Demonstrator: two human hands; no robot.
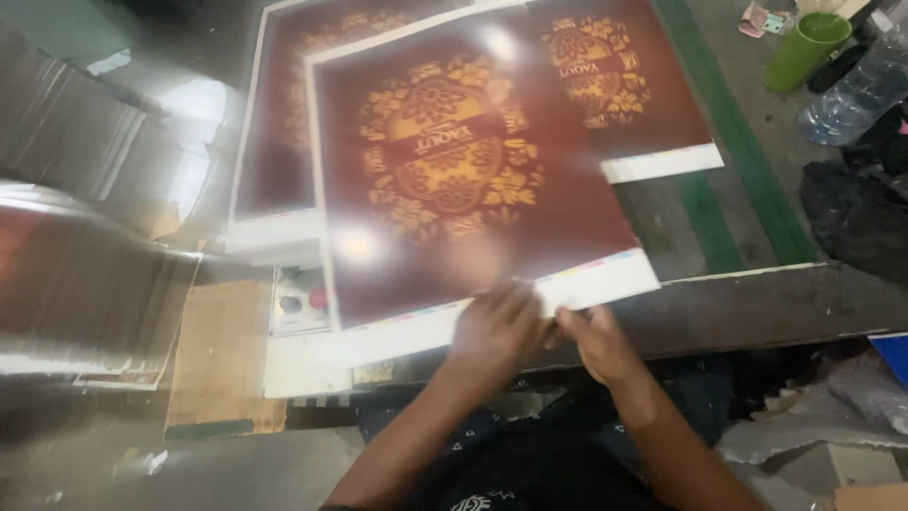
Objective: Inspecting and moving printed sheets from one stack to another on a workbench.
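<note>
Left hand (497, 326) and right hand (598, 343), each grip clamped on the near white edge of a maroon printed sheet (463, 170) above the worktop (757, 303).

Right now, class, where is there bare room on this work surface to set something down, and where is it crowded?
Bare grey surface lies right of the hands, between the green stripe and the near edge. It is crowded at centre, where the glossy maroon sheet held by left hand and right hand covers others, and top right around the green cup.
</note>
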